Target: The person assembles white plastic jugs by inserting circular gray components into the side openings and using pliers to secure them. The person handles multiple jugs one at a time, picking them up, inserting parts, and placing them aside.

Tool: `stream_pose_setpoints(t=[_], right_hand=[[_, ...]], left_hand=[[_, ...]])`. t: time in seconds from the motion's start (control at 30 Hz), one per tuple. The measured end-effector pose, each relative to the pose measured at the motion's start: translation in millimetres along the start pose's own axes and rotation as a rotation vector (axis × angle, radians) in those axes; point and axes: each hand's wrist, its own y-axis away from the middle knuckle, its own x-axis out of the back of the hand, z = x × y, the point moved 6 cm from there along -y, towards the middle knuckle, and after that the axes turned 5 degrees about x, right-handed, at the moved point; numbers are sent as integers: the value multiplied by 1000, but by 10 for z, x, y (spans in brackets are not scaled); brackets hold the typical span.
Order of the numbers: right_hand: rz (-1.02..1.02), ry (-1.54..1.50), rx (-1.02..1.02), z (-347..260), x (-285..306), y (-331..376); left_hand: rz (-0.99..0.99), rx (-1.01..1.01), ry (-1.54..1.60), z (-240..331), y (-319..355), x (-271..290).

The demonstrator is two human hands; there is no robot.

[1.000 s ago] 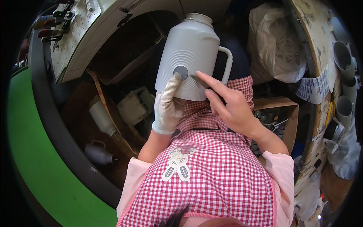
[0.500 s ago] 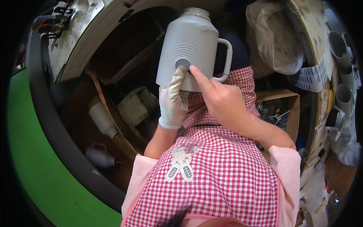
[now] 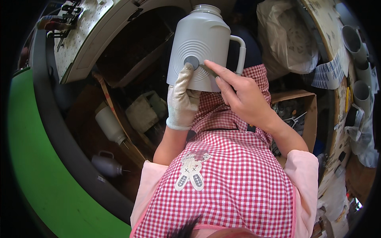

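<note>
A pale grey plastic jug (image 3: 198, 37) with a side handle, an open round neck at the top and concentric rings on its side stands tilted in front of me. My left hand (image 3: 183, 97), in a white glove, grips its lower edge, the thumb pressing the lower rim of a dark grey round disc (image 3: 192, 62) at the centre of the rings. Bare, my right hand (image 3: 242, 89) holds a thin, dark, blade-like tool (image 3: 209, 71), its index finger stretched along it. The tool's tip is close to the disc's right edge; whether they touch I cannot tell.
At the right, a cardboard box (image 3: 313, 115) holds many small grey pieces, below a clear plastic bag (image 3: 283, 43). Grey cylinders (image 3: 361, 91) line the right-hand bench. Another pale container (image 3: 109, 125) lies at the left, beside a green surface (image 3: 24, 146) with a dark border.
My right hand has drawn slightly right and down, off the disc, so the thin tool shows more. The left thumb sits lower on the disc, uncovering more of it.
</note>
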Motion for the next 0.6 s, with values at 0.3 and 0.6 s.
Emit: stream_pose_setpoints(t=[0.3,0.6], right_hand=[[-41,596,152,-230,-136,-77],[342,-298,-73,466,1180,-450]], left_hand=[[-91,-419,-704,100,17,-73],[-181,-32,-255,139,203,-72]])
